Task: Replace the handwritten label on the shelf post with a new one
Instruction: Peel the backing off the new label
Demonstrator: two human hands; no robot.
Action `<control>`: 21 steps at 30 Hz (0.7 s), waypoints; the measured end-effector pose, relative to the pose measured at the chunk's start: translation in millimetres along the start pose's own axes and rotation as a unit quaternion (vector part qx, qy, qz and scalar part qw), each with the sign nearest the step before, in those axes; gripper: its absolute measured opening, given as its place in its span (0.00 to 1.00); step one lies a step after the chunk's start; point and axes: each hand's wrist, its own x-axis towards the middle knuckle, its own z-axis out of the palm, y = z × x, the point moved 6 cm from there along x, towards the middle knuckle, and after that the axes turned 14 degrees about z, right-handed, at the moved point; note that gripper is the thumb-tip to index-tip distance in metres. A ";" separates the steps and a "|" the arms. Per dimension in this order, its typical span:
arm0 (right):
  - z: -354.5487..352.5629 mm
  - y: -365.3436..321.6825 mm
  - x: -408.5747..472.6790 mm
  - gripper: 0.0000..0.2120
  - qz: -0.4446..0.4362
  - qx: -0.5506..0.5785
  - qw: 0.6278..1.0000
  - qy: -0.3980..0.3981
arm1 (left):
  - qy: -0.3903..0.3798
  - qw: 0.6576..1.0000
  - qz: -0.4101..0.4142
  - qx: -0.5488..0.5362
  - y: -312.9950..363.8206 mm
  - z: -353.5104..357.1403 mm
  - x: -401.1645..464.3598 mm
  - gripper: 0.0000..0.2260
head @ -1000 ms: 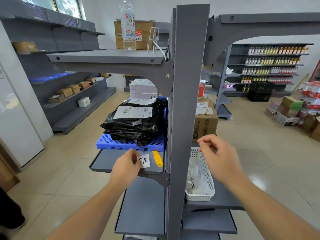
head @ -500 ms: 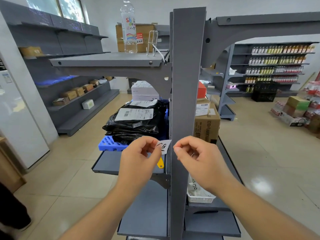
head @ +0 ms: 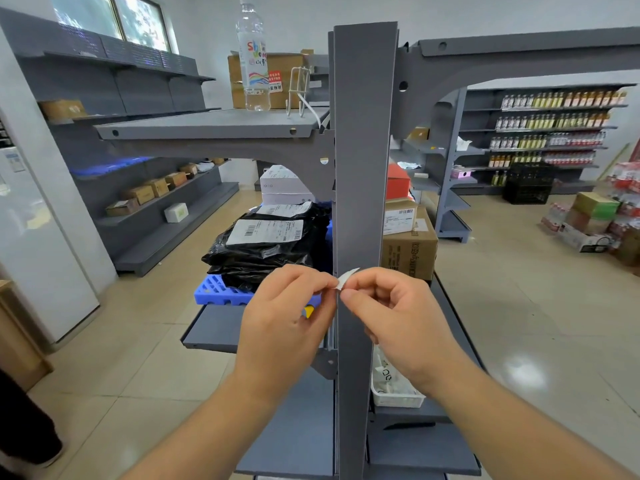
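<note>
At the centre of the head view, both hands meet in front of the grey shelf post (head: pixel 363 168). The left hand (head: pixel 287 313) and right hand (head: pixel 391 313) each pinch a small white label (head: pixel 346 277) between thumb and fingertip, other fingers curled. Black parcels (head: pixel 266 244) sit left of centre; a white basket (head: pixel 394 389) shows lower right.
</note>
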 end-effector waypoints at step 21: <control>-1.9 6.8 -3.4 0.12 0.071 0.067 0.995 0.008 | -0.002 0.999 0.035 0.021 7.4 5.2 2.2 0.08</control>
